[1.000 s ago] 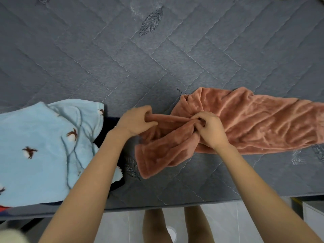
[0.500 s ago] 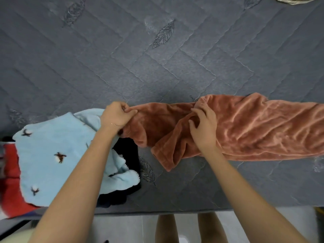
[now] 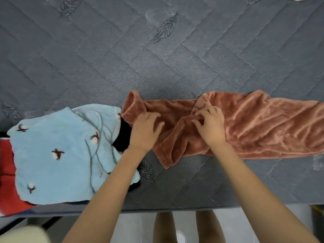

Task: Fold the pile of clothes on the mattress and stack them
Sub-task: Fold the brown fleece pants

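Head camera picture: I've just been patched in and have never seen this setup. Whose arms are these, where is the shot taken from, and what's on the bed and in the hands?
There is no machine here: a person works with two bare hands. The single camera sits on the person's head and looks forward and down, so the arms come in from the bottom of the picture. The surface is a grey quilted mattress. Across it lies a salmon-pink fleece garment. The left hand presses flat on its left part, and the right hand pinches a fold near its middle. At the left sits a pile: a light blue fleece piece on top, with a black garment and a red garment beneath.
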Available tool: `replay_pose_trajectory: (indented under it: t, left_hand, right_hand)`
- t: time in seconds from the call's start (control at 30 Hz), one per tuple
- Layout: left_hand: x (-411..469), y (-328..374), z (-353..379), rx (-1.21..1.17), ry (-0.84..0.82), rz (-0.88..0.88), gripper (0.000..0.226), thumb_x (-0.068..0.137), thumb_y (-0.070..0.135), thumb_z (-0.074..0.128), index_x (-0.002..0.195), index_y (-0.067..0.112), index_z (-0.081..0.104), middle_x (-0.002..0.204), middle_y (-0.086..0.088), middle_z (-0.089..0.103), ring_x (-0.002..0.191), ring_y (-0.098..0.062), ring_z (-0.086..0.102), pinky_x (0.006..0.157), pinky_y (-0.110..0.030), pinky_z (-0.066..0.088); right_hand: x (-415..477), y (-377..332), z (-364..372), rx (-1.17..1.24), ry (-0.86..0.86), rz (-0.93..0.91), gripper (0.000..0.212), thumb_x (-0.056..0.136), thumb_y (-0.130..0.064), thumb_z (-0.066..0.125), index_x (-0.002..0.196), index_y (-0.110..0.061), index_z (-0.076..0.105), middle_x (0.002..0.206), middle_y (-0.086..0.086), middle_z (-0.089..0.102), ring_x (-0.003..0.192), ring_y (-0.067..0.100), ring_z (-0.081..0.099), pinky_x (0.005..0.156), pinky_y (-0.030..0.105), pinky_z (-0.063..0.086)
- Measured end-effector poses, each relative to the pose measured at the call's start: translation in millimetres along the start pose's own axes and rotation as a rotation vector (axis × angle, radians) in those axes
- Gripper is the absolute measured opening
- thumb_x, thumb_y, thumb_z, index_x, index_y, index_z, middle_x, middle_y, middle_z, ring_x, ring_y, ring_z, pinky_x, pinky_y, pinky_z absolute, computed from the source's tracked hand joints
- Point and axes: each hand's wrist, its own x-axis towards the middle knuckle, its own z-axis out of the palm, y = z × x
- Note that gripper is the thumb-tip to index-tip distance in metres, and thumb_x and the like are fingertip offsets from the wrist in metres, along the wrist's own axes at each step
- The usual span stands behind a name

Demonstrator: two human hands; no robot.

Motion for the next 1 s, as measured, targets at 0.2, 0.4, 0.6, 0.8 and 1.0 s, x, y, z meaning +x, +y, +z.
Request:
replay_pose_trajectory:
  t: [0.2, 0.4, 0.6, 0.8, 1.0]
  left_hand:
    - [-21.0, 15.0, 52.4, 0.215, -0.556, -0.266, 0.065, 0.088, 0.048, 0.060, 0.139, 0.015, 0.037, 0.137, -0.009, 0.048, 0.126, -0.030, 0.041, 0.102, -0.039, 0.032]
    - [11.8, -6.1, 13.6, 0.079, -0.076, -0.251, 0.026, 0.078, 0.046, 0.062, 0.084, 0.022, 0.068, 0.098, -0.005, 0.064, 0.099, -0.031, 0.057, 0.084, -0.042, 0.047]
    - [40.7, -37.1, -3.2, 0.110, 0.078, -0.350, 0.041, 0.083, 0.043, 0.066, 0.111, 0.013, 0.064, 0.134, -0.013, 0.050, 0.126, -0.035, 0.041, 0.103, -0.047, 0.034]
    - [28.3, -32.0, 2.7, 0.092, -0.061, -0.408, 0.050, 0.094, 0.037, 0.052, 0.139, 0.019, 0.040, 0.114, -0.013, 0.061, 0.111, -0.035, 0.054, 0.104, -0.049, 0.031]
    - [21.1, 3.2, -20.0, -0.282, 0.182, -0.394, 0.043, 0.090, 0.043, 0.062, 0.125, 0.019, 0.057, 0.106, -0.003, 0.068, 0.099, -0.017, 0.064, 0.085, -0.027, 0.048]
  right_hand:
    - [7.6, 4.6, -12.2, 0.162, 0.092, 0.058, 0.011, 0.074, -0.015, 0.078, 0.075, -0.016, 0.068, 0.084, -0.001, 0.068, 0.103, 0.027, 0.056, 0.097, 0.041, 0.038]
    - [11.3, 16.9, -12.6, 0.172, 0.138, 0.130, 0.008, 0.078, -0.015, 0.074, 0.080, -0.018, 0.067, 0.094, 0.002, 0.067, 0.103, 0.030, 0.056, 0.095, 0.034, 0.033]
    - [15.5, -8.6, -2.8, 0.166, 0.149, 0.096, 0.007, 0.079, -0.014, 0.073, 0.082, -0.016, 0.067, 0.093, 0.001, 0.066, 0.102, 0.028, 0.056, 0.092, 0.034, 0.034]
    - [1.0, -45.4, 10.3, 0.110, 0.093, -0.123, 0.021, 0.078, -0.011, 0.069, 0.099, -0.012, 0.067, 0.108, 0.006, 0.060, 0.110, 0.026, 0.049, 0.112, 0.031, 0.024]
    - [-23.9, -96.5, 28.1, 0.608, -0.298, 0.040, 0.033, 0.093, -0.028, 0.063, 0.123, -0.017, 0.058, 0.118, -0.004, 0.062, 0.109, 0.005, 0.056, 0.098, 0.029, 0.046]
